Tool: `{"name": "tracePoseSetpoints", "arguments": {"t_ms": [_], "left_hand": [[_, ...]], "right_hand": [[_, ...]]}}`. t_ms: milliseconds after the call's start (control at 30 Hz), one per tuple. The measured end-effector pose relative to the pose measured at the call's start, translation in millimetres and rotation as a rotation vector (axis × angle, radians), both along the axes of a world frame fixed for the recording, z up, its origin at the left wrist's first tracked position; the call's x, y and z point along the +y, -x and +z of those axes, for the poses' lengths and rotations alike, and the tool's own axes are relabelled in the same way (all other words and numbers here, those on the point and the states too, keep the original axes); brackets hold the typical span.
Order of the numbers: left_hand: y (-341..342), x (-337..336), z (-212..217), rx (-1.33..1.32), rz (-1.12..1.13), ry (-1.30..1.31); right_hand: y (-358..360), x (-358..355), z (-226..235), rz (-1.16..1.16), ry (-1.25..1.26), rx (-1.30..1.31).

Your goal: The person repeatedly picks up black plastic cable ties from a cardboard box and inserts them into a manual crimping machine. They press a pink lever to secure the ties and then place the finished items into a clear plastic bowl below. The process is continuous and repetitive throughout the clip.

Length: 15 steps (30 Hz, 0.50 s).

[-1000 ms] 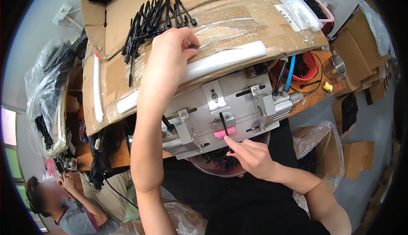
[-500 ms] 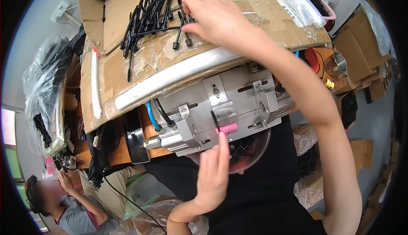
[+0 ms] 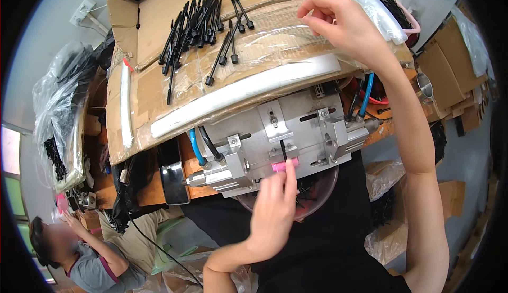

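Observation:
My left hand (image 3: 272, 205) is at the metal fixture (image 3: 312, 129), index finger stretched forward over a pink block (image 3: 279, 166). A thin black rod (image 3: 283, 149) sticks out past that fingertip and lies across the fixture's middle; the fingers seem to hold its near end, which is hidden. Above the cardboard's right part hovers my right hand (image 3: 344, 25), fingers loosely curled, thumb and index apart, with nothing visible between them. Left of it, a pile of black rods with knobbed ends (image 3: 193, 25) lies on the cardboard (image 3: 296, 36).
A white strip (image 3: 243, 94) runs along the cardboard's near edge. Beneath the fixture sits a round bowl (image 3: 323, 195) with black pieces. Blue and black hoses (image 3: 196, 149) join the fixture. A dark phone-like slab (image 3: 173, 174) lies at left. Another person (image 3: 90, 256) sits at lower left.
My right hand has moved right, away from the rods, some of which lie shifted. My left hand has brought the black rod rightward and farther in over the fixture. The view has shifted slightly.

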<state>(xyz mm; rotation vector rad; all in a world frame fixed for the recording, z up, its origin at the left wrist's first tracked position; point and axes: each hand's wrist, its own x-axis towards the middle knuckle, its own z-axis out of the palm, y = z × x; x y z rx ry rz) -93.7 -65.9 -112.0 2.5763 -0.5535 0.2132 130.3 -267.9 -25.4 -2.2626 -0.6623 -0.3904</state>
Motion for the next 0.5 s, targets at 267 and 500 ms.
{"name": "tracePoseSetpoints", "arguments": {"t_ms": [267,500], "left_hand": [[-152.6,72.4,85.6,-0.156,0.086,0.032],[-92.6,64.5,69.2,-0.307,0.193,0.107]], "right_hand": [[-51.8,63.1,-2.7,0.068,0.268,-0.254],[-28.7,24.3,0.2,0.03,0.133,-0.1]]}}
